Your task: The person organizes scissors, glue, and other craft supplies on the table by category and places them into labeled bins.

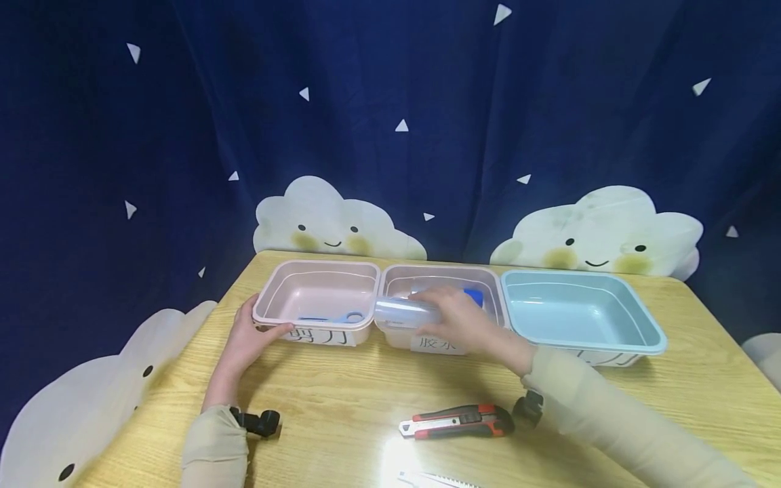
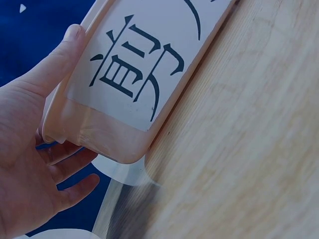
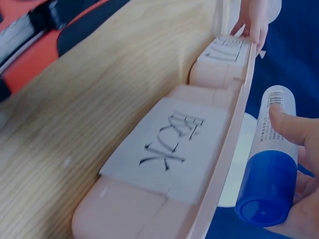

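My right hand (image 1: 457, 315) grips a glue stick (image 3: 271, 149) with a white barrel and blue cap, holding it lengthwise over the front rim of the middle pink bin (image 1: 390, 335). Behind that hand, a bit of blue (image 1: 474, 297) shows inside the same bin. At the left pink bin (image 1: 369, 332), my left hand (image 1: 247, 339) holds the front left corner, thumb on the front rim and fingers round the side. A pair of blue-handled scissors (image 1: 352, 317) lies inside this bin.
A light blue bin (image 1: 647, 332) stands at the right of the row. On the wooden table (image 1: 342, 407) in front lies a red and black utility knife (image 1: 457, 421). Near the bottom edge, a thin pale toothed object (image 1: 436, 480) is partly cut off.
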Available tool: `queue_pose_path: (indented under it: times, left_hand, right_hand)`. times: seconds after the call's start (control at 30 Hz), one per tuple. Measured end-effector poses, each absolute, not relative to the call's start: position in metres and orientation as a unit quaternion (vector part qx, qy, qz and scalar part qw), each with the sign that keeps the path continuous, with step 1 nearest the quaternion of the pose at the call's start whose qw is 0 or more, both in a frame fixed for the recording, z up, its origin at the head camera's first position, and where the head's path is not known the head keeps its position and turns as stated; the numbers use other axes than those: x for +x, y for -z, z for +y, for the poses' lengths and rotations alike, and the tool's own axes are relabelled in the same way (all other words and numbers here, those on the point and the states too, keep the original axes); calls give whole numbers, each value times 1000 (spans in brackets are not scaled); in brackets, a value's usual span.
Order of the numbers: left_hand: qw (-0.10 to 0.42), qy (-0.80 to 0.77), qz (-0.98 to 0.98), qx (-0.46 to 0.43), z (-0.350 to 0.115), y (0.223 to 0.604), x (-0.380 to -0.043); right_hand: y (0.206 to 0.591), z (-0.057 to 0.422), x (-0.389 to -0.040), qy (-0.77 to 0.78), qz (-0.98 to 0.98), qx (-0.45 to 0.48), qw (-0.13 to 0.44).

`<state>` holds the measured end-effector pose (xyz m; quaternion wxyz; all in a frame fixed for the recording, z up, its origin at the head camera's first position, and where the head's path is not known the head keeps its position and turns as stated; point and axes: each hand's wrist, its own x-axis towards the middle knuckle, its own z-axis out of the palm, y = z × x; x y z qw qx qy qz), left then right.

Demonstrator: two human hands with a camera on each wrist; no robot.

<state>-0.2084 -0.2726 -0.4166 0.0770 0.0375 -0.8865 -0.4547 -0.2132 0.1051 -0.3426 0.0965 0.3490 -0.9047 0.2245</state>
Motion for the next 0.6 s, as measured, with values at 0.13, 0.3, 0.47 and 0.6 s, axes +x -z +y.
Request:
queue_pose_path:
  times: [0.13, 0.3, 0.47, 0.6]
  left_hand:
    - [83, 453, -887, 33, -273, 419, -209]
    - [90, 452, -887, 28, -274, 422, -210]
    - [90, 454, -886, 27, -275, 422, -211]
    - [86, 453, -887, 31, -276, 422, -210]
  right_hand:
    - [343, 114, -217, -212, -906, 352, 104]
    - [347, 122, -225, -196, -908, 351, 116]
    - [352, 128, -232, -190, -912, 344, 116]
    - [358, 133, -238, -183, -917, 337, 110]
